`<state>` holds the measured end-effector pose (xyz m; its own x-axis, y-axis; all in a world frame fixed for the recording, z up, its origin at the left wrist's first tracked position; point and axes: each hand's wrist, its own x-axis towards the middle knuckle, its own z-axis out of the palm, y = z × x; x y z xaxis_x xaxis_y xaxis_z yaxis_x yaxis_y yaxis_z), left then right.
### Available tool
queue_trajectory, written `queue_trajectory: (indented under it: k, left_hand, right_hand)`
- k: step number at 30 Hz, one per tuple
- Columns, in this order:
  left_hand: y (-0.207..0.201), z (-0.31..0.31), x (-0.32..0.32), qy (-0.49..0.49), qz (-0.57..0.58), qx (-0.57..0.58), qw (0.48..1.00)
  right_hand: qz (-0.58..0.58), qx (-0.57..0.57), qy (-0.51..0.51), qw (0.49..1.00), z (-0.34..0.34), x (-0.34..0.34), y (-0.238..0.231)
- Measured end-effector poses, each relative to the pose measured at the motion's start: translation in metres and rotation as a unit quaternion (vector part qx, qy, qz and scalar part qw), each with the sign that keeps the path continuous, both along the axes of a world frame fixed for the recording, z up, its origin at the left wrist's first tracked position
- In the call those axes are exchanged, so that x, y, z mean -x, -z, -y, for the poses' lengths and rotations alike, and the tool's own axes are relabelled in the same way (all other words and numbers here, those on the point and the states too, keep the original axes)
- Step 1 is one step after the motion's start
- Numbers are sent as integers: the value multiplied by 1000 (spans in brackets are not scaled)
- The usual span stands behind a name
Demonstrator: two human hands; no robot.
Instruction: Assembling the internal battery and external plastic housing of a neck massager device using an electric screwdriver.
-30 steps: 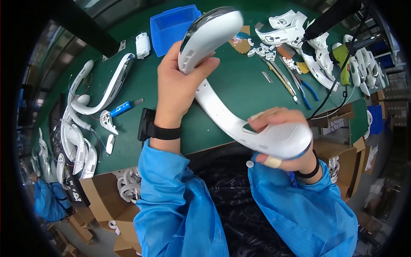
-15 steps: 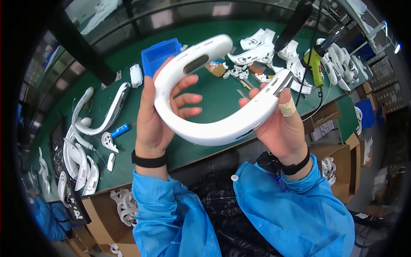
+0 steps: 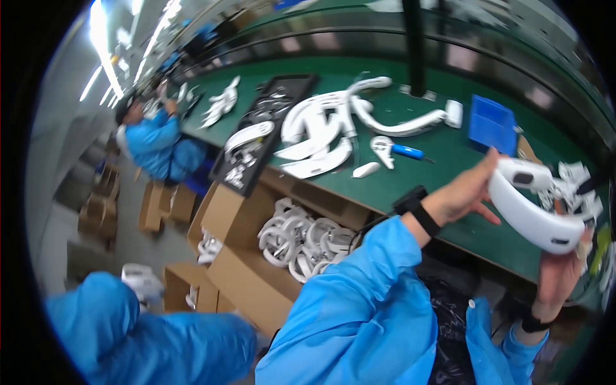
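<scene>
A white C-shaped neck fan (image 3: 532, 215) is held up over the near edge of the green bench, at the right of the view. My left hand (image 3: 463, 194) is at its left end, thumb up against the shell and some fingers stretched out below. My right hand (image 3: 557, 279) supports the right end from underneath; its fingertips are partly hidden by the fan. Beyond the hands stands a blue bin (image 3: 493, 123). A blue-handled screwdriver (image 3: 408, 152) lies on the bench left of my left hand, beside a small white part (image 3: 383, 149).
White curved housings (image 3: 321, 125) lie piled on the green bench (image 3: 359, 192), by a black tray (image 3: 273, 106). Below, an open carton (image 3: 247, 256) holds several white neck fans (image 3: 301, 240). A co-worker in blue (image 3: 151, 138) is at the far left; another blue-clothed person (image 3: 173, 340) is close by.
My view has swung left, so the bench, hands and neck fan appear farther right. The carton and people at left now show more fully. Both hands still hold the neck fan.
</scene>
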<state>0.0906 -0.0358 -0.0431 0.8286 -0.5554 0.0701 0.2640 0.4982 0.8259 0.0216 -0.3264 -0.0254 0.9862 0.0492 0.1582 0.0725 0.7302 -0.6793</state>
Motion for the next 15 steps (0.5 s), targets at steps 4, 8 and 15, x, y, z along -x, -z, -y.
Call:
queue_trajectory:
  k: [4, 8, 15]
  left_hand:
    - [25, -1, 5, -19, -38, 32, 999]
    - [45, -1, 17, -68, -87, 100, 989]
    - [49, 1, 43, -188, -47, 20, 981]
  right_hand:
    - [-29, -10, -24, 999, 2, -11, 24]
    - [-33, -8, -84, 996, -2, -7, 56]
    - [-161, 36, -47, 985, -27, -3, 75]
